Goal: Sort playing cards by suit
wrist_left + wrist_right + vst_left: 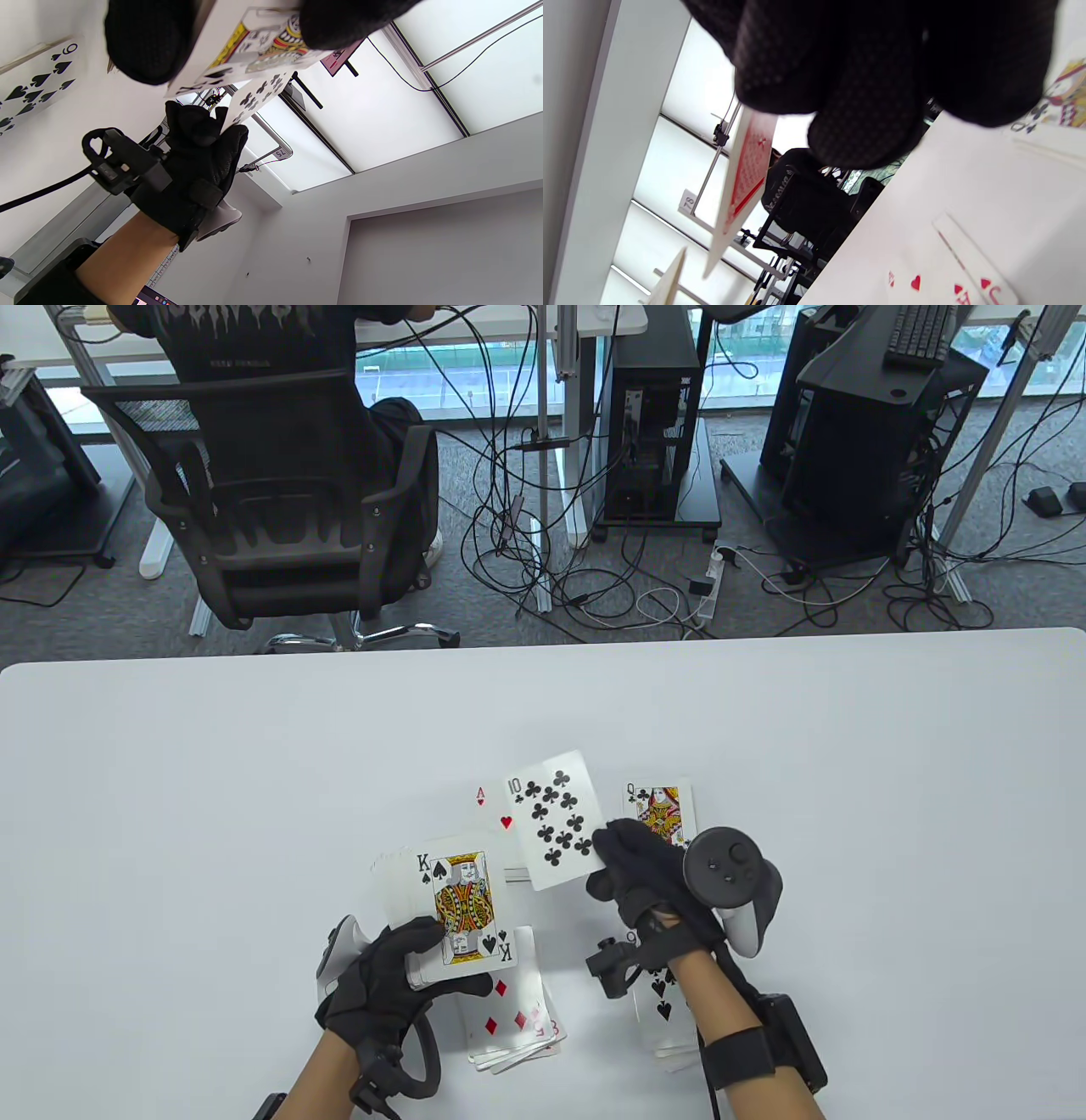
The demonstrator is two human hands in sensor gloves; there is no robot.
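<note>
Left hand (382, 984) gripping king-of-spades deck (458, 903) at lower centre, right hand (640, 874) pinching ten of clubs (556, 819) above tabletop (212, 780)

Beyond the table

We saw a black mesh chair (280, 500), a computer tower (649, 424) and tangled floor cables (594, 585).

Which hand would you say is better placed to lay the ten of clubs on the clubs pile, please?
Right. The right hand already pinches the ten of clubs, raised off the table, and the queen of clubs lies just beside it. The left hand is occupied gripping the deck topped by the king of spades.
</note>
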